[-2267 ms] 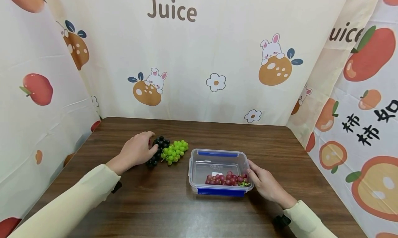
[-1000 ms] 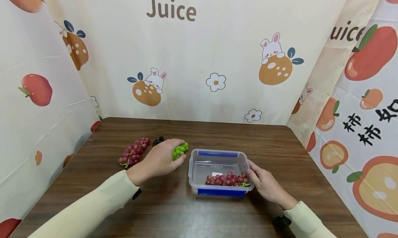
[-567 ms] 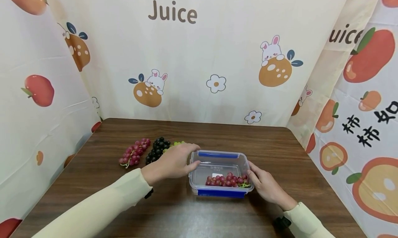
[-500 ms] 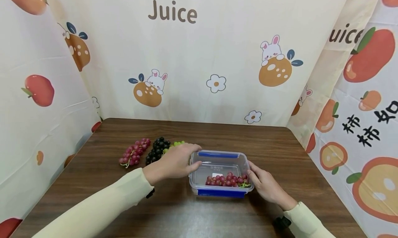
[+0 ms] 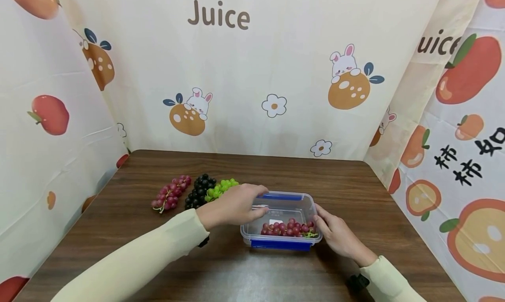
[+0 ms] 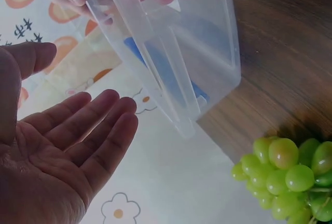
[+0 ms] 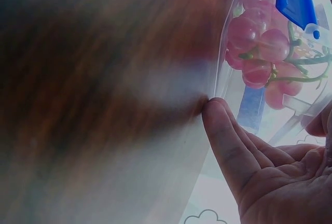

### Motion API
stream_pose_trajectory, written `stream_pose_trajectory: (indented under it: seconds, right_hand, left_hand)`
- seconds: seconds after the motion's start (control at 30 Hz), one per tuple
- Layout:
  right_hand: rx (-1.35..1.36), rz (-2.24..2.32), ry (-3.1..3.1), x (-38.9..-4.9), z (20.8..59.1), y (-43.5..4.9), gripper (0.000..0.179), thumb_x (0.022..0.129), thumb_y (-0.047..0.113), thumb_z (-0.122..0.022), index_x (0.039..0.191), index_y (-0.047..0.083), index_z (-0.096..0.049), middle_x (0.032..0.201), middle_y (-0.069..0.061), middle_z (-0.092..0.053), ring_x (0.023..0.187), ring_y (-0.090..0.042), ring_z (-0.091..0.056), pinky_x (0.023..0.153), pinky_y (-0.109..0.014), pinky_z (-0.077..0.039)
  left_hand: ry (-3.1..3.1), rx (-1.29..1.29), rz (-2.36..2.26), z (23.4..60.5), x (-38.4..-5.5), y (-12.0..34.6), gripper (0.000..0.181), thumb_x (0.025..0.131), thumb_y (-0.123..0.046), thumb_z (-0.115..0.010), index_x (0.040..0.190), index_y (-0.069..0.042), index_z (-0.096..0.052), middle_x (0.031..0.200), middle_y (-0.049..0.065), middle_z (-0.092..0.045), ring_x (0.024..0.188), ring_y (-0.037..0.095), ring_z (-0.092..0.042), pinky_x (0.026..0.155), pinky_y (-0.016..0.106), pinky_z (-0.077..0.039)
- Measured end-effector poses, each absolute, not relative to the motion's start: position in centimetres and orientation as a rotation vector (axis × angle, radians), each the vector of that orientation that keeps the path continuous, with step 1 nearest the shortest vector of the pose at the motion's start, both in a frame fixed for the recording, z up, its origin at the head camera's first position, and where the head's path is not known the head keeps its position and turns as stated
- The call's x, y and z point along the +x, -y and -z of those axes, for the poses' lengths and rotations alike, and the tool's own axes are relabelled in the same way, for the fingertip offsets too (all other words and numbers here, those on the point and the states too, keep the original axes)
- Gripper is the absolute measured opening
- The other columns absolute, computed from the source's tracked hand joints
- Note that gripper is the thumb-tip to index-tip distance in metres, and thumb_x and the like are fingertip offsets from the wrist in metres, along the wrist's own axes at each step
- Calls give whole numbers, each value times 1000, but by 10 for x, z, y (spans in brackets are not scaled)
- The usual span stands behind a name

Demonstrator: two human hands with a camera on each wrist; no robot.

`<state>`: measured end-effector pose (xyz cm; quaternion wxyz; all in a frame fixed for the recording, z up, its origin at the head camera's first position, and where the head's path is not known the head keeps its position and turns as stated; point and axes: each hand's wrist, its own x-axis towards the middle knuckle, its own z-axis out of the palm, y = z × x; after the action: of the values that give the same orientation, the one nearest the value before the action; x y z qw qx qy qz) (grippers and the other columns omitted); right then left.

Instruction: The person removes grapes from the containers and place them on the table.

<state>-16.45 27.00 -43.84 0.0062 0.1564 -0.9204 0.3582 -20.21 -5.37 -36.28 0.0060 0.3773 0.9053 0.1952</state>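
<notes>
My left hand [image 5: 235, 203] hovers at the left side of a clear plastic food container [image 5: 246, 240] with blue clips. In the left wrist view its fingers [image 6: 111, 146] are spread and relaxed, the palm bare, apart from the container wall. My right hand [image 5: 341, 236] rests against the container's right end, thumb at the rim. The right wrist view shows straight fingers [image 7: 228, 141] touching the outer wall. A bunch of red grapes [image 5: 289, 227] lies inside the container along its near side. Left of my left hand sits a bunch of green grapes [image 5: 221, 188], partly hidden in the head view.
Black grapes [image 5: 200, 190] lie beside the green bunch, and a second red bunch [image 5: 170, 194] lies farther left. All rest on a brown wooden table [image 5: 284, 275]. A printed curtain [image 5: 236, 74] encloses the table at the back and sides.
My left hand has travelled right, past the red, black and green grape bunches in turn, to the container's left side. The grapes behind it have come back into view. My right hand stays put.
</notes>
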Motion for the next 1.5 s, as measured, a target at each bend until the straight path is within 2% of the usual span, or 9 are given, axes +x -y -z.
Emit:
stream_pose_trajectory:
  seconds: [0.27, 0.47, 0.6, 0.83, 1.1, 1.27, 1.5]
  right_hand:
    - [490, -1116, 2868, -165, 438, -269, 49, 111, 21, -47, 155, 1, -42, 83, 4, -63, 73, -8, -55, 66, -27, -43]
    - [473, -1118, 2887, -164, 437, -269, 49, 111, 22, -47, 155, 2, -41, 84, 3, -63, 73, -9, -55, 66, -28, -43]
    - [466, -1123, 2897, -164, 438, -269, 50, 111, 23, -47, 156, 2, -40, 80, 2, -59, 71, -10, -54, 63, -28, -42]
    - [467, -1112, 2900, -164, 439, -270, 50, 111, 23, -46, 156, 2, -40, 91, 0, -67, 76, -10, -57, 66, -27, -44]
    - [467, -1130, 2885, -163, 438, -269, 50, 111, 23, -46, 155, 0, -40, 104, -5, -73, 78, -11, -59, 65, -27, -46]
    - [463, -1144, 2887, -163, 438, -269, 50, 111, 23, -46, 156, 2, -40, 98, -3, -71, 75, -11, -57, 63, -27, -44]
    - [425, -1166, 2909, -165, 437, -268, 50, 112, 24, -45, 157, 4, -38, 80, 2, -60, 70, -9, -53, 61, -27, -42]
  left_hand:
    - [-2787, 1180, -561, 364, -205, 41, 50, 100, -39, -66, 140, -9, -61, 131, 5, -68, 118, 19, -66, 95, 38, -55]
    - [-2758, 1207, -513, 370, -207, 31, 47, 100, -41, -66, 135, -11, -64, 125, 3, -70, 110, 17, -69, 90, 36, -56]
    - [-2756, 1222, -451, 372, -208, 24, 49, 99, -42, -66, 136, -10, -63, 129, 5, -69, 112, 17, -68, 94, 36, -55]
    - [-2716, 1192, -382, 373, -209, 12, 57, 100, -43, -64, 144, -8, -57, 138, 4, -64, 123, 20, -63, 99, 38, -53]
    - [-2670, 1137, -408, 377, -210, 3, 60, 99, -44, -66, 145, -7, -56, 140, 6, -63, 126, 22, -61, 102, 39, -50]
    - [-2655, 1134, -383, 380, -211, -2, 61, 98, -45, -67, 145, -7, -57, 138, 7, -65, 120, 20, -65, 98, 38, -53]
    - [-2641, 1144, -380, 382, -212, -8, 61, 97, -45, -70, 144, -8, -58, 135, 7, -66, 115, 18, -67, 94, 36, -55]
